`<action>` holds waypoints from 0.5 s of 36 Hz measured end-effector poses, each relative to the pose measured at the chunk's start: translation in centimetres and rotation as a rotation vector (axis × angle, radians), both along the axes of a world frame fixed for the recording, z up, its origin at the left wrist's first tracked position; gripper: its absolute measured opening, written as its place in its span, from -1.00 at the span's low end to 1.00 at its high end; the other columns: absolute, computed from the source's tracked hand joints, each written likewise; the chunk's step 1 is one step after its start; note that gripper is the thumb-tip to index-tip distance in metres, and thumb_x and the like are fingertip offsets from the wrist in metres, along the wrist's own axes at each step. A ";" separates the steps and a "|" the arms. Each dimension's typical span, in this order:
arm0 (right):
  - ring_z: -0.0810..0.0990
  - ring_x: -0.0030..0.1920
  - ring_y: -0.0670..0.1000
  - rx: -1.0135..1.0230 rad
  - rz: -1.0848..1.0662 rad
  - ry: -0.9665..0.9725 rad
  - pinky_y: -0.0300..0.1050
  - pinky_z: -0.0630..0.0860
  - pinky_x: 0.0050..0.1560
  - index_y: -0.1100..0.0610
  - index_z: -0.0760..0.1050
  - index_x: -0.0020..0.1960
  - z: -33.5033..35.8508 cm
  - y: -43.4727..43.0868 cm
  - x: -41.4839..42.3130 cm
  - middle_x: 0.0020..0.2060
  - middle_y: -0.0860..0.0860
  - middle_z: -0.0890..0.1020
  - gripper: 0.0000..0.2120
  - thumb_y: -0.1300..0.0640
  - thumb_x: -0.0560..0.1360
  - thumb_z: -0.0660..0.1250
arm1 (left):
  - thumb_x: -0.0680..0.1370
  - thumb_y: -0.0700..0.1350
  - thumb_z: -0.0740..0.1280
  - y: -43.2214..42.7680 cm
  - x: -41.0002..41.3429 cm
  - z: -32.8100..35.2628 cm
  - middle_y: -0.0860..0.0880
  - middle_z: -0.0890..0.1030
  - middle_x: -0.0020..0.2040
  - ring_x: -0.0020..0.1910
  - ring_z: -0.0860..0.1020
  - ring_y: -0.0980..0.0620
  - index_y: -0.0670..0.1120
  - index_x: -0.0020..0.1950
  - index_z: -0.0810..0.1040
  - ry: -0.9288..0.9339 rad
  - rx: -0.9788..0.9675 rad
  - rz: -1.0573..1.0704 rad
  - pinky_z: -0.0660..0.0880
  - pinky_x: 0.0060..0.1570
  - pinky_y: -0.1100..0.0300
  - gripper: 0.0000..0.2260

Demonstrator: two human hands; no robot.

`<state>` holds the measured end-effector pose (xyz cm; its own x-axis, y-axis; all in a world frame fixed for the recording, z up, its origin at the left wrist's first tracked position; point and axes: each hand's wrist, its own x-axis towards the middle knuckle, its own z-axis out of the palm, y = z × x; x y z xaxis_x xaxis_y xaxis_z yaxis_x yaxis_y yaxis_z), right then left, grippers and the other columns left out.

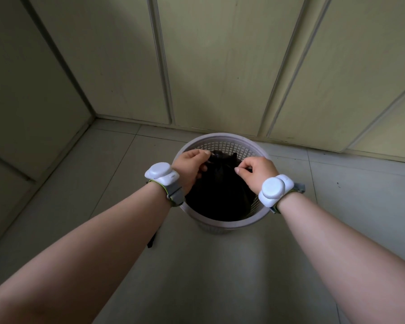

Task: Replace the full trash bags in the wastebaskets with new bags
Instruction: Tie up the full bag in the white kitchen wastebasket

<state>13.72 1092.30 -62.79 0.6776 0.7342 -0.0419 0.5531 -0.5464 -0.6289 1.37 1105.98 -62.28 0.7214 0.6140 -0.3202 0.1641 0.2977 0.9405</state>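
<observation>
Tall pale panelled doors [220,66] fill the upper half of the view and meet a light tiled floor [220,265]. Two bare forearms reach forward from the bottom corners. A round pale plastic wastebasket [227,137] with lattice sides stands on the floor near its far edge, just in front of the doors and to the right of the far-left corner. A black trash bag [220,190] sits inside it, its top gathered upward. The left hand [191,167] has its grip curled around the bag's gathered top. The right hand [258,170] pinches the same top between thumb and forefinger. A white left wrist device [161,174] and a matching right wrist device [275,190] are strapped on with grey bands. A small dark strap [151,239] shows just below the left forearm.
</observation>
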 end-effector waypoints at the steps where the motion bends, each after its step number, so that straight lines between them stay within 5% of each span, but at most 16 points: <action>1: 0.57 -0.13 0.08 -0.003 -0.002 -0.003 -0.13 0.44 -0.12 0.20 0.60 -0.15 0.0 0.0 0.0 -0.19 0.08 0.65 -0.84 0.11 0.49 0.34 | 0.60 -0.18 0.19 -0.1 0.1 0.1 -0.03 0.41 -0.35 -0.47 0.37 0.13 -0.09 -0.25 0.45 -0.027 -0.080 0.011 0.22 -0.52 0.31 -0.78; 4: 0.58 -0.12 0.10 -0.016 -0.011 -0.001 -0.12 0.47 -0.10 0.23 0.59 -0.15 -0.1 -0.2 0.2 -0.19 0.10 0.65 -0.82 0.12 0.50 0.33 | 0.59 -0.21 0.15 -0.3 0.3 0.4 -0.05 0.38 -0.35 -0.50 0.38 0.14 -0.10 -0.24 0.41 -0.053 -0.193 -0.009 0.20 -0.49 0.27 -0.78; 14: 0.55 -0.13 0.05 -0.022 -0.034 0.070 -0.20 0.37 -0.14 0.18 0.59 -0.14 0.7 -0.4 1.0 -0.21 0.05 0.61 -0.86 0.13 0.51 0.32 | 0.56 -0.21 0.22 -0.1 0.3 0.2 -0.01 0.42 -0.35 -0.41 0.34 0.13 -0.11 -0.20 0.53 -0.015 -0.053 -0.078 0.19 -0.50 0.32 -0.83; 18: 0.44 -0.31 0.02 -0.079 0.018 0.068 -0.16 0.30 -0.27 0.27 0.60 -0.15 2.2 0.1 1.0 -0.43 -0.02 0.51 -0.73 0.07 0.54 0.28 | 0.57 -0.20 0.21 -0.1 0.2 0.6 0.00 0.53 -0.11 -0.40 0.38 0.17 -0.09 -0.04 0.53 -0.160 -0.228 -0.191 0.20 -0.45 0.31 -0.88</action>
<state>14.73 1092.37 -60.56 0.6576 0.7391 -0.1460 0.5208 -0.5860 -0.6208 1.58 1105.85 -61.67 0.8688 0.3886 -0.3069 0.0924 0.4816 0.8715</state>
